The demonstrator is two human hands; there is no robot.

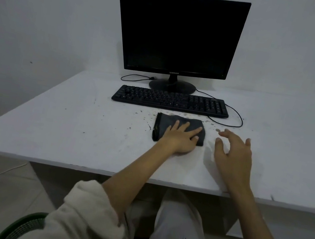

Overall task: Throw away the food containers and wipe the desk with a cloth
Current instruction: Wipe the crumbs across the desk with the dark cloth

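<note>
A folded dark grey cloth [164, 123] lies on the white desk [67, 124], just in front of the keyboard. My left hand [180, 139] lies flat on the cloth with straight, spread fingers pressing it down. To the right of the cloth, my right hand [232, 153] hovers over the desk with loosely bent fingers and holds nothing. Small dark crumbs and stains [144, 117] dot the desk around the cloth. No food container is in view.
A black keyboard [170, 100] sits behind the cloth, and a black monitor [178, 34] stands behind it by the wall. A thin black cable [236, 120] loops right of the keyboard. The desk's front edge runs across below my forearms.
</note>
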